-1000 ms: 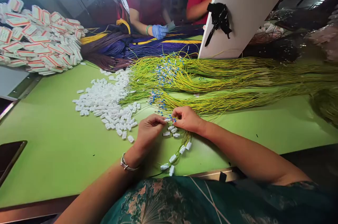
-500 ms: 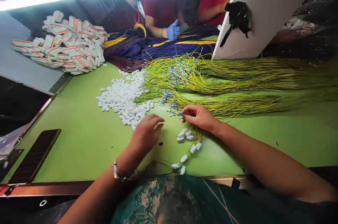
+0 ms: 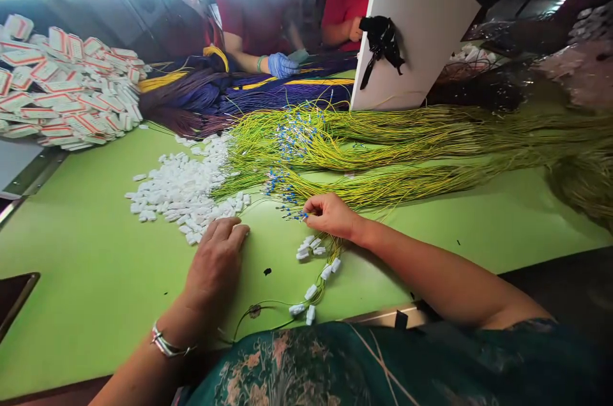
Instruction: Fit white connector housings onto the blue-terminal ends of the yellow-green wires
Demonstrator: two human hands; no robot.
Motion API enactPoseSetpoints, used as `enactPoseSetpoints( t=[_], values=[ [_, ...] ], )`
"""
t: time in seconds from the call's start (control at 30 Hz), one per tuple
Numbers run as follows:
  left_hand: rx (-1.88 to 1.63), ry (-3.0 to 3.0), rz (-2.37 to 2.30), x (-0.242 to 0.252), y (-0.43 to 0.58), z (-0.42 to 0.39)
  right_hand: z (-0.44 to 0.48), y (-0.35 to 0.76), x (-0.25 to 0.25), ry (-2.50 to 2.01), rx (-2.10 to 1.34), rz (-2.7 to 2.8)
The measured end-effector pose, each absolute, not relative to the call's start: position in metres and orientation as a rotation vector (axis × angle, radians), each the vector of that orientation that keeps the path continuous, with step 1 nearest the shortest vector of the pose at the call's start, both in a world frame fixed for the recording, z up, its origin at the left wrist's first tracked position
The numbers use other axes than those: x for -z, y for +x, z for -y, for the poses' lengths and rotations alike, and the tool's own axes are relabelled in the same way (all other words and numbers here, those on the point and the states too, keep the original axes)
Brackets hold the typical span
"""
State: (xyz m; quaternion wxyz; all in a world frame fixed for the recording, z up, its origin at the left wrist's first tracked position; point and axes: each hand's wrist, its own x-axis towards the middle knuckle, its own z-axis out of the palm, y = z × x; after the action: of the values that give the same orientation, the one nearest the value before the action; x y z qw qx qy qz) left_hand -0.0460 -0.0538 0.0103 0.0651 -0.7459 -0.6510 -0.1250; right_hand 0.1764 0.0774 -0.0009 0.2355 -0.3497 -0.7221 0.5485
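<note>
My left hand point(image 3: 216, 259) lies palm down at the near edge of a pile of small white plastic connectors point(image 3: 182, 186), fingers bent over the nearest pieces; what is under them is hidden. My right hand point(image 3: 330, 214) pinches the blue-tipped end of a yellow-green wire point(image 3: 294, 214) from the big wire bundle point(image 3: 407, 150). Below the right hand lies a small bunch of wires fitted with white connectors point(image 3: 313, 272).
The green table point(image 3: 96, 265) also bears a heap of red-and-white labelled packets point(image 3: 67, 90) at far left and purple and yellow wires point(image 3: 230, 90) at the back. A person's blue-gloved hand point(image 3: 280, 64) works there. A white board point(image 3: 421, 16) leans at the back right.
My left hand left the right hand and moved left to the white connector pile. My right hand stayed at the blue wire tips.
</note>
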Motion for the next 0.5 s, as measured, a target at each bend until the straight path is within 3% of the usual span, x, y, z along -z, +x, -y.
enactPoseSetpoints(
  t=[0.23,0.4,0.5],
  values=[
    [0.350,-2.327,1.934,-0.006,-0.049,0.046,-0.079,0.176,0.007,-0.969,-1.473,2.027],
    [0.836,-2.330,2.025,0.003,-0.062,0.038,-0.080,0.177,0.008,-0.988,-1.503,1.999],
    [1.281,-2.108,2.338,-0.008,-0.056,0.037,-0.080,0.177,0.007,-0.990,-1.470,2.018]
  ],
)
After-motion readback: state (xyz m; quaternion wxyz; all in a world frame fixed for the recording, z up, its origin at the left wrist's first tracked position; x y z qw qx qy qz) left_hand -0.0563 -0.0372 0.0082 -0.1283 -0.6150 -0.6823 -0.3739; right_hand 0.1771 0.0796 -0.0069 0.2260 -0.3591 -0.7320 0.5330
